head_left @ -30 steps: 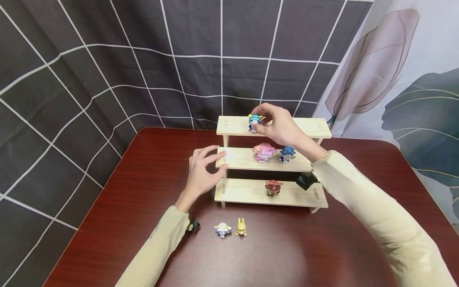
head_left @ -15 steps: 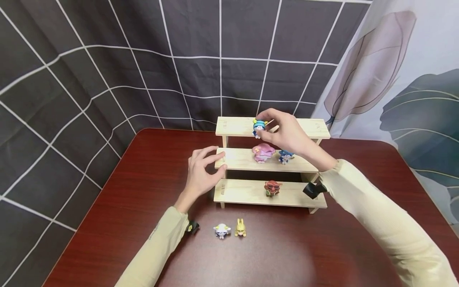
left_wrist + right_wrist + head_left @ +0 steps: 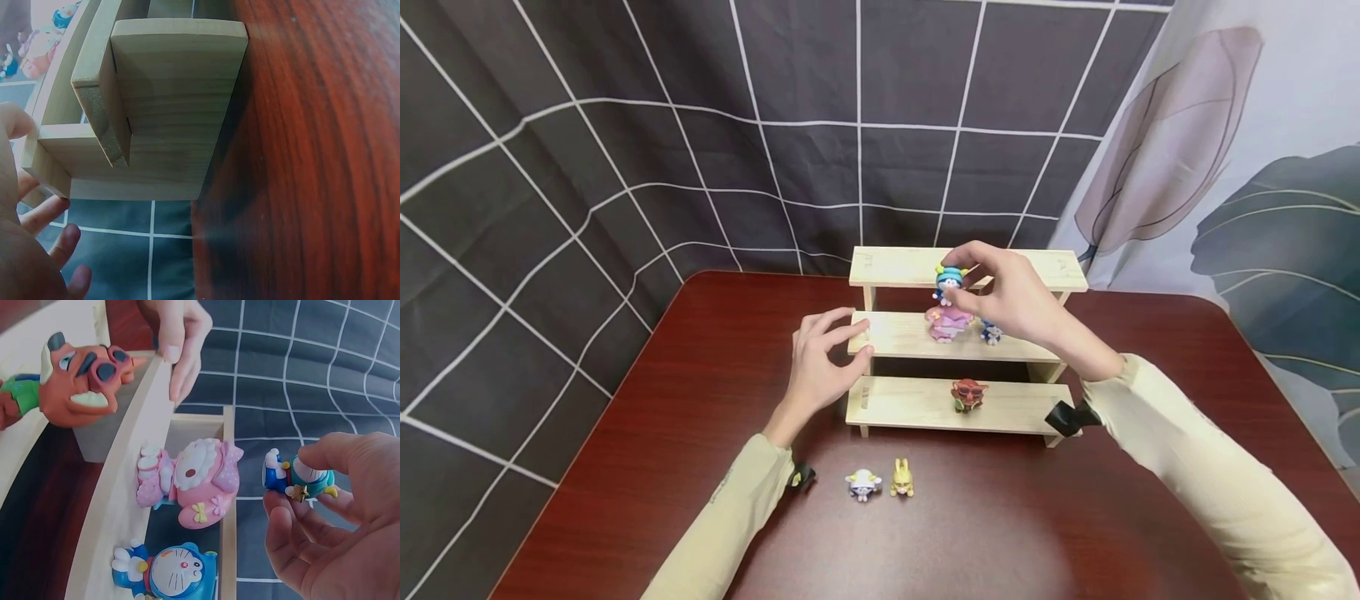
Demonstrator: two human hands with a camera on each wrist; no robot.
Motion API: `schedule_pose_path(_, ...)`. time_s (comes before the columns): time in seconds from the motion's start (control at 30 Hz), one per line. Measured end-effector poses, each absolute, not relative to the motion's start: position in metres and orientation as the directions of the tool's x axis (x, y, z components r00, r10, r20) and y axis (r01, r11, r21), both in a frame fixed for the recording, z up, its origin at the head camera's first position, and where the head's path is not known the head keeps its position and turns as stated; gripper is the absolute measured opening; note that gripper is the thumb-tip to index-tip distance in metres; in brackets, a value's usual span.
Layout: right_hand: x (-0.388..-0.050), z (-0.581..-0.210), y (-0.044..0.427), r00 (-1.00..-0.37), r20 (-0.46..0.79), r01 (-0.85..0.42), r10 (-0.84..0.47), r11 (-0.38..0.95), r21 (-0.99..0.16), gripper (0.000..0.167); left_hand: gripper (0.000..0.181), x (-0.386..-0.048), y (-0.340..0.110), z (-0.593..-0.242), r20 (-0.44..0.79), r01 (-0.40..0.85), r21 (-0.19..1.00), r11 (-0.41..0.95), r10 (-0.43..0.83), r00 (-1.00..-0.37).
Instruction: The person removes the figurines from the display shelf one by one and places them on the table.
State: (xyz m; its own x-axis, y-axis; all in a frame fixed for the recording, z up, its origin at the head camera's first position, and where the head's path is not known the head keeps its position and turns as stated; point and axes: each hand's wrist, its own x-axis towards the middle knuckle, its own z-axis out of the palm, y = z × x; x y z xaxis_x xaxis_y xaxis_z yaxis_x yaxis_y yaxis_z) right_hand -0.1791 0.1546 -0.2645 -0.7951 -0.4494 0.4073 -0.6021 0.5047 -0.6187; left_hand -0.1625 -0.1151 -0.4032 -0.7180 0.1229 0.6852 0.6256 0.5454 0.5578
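My right hand [image 3: 1018, 296] pinches a small blue cat figurine [image 3: 950, 287] wearing a teal hat with yellow horns. In the right wrist view this figurine [image 3: 294, 475] is between thumb and fingers, apart from the boards. At the left end of the middle board, my left hand [image 3: 822, 367] grips the three-tier wooden display stand [image 3: 891, 335]; its fingers [image 3: 47, 212] show at the board's edge in the left wrist view. On the middle board sit a pink figurine [image 3: 206, 478] and a second blue cat figurine [image 3: 178, 572], partly behind my right hand in the head view.
A red-brown fox figurine [image 3: 967, 396] sits on the bottom board. In front of the stand, a white figurine [image 3: 863, 485] and a yellow rabbit-eared figurine [image 3: 902, 479] rest on the dark red table [image 3: 715, 350]. A grey checked curtain [image 3: 805, 158] hangs behind.
My right hand has carried the horned cat figurine from the top board toward me, down and slightly right, to above the pink figurine. My left hand keeps its place on the stand.
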Motion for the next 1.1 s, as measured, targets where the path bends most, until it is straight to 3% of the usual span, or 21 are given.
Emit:
schedule_pose_path(0.37, -0.157, -0.262, 0.157, -0.8, 0.385, -0.593, -0.461, 0.505, -0.627, 0.029, 0.033, -0.164, -0.115, -0.405, 0.684, 0.622, 0.554, 0.554, 0.122, -0.719)
schedule_pose_path(1.1, -0.118, -0.274, 0.165, -0.729, 0.482, -0.682, -0.486, 0.457, -0.572, 0.034, 0.033, -0.164, -0.116, -0.407, 0.685, 0.627, 0.56, 0.542, 0.123, -0.718)
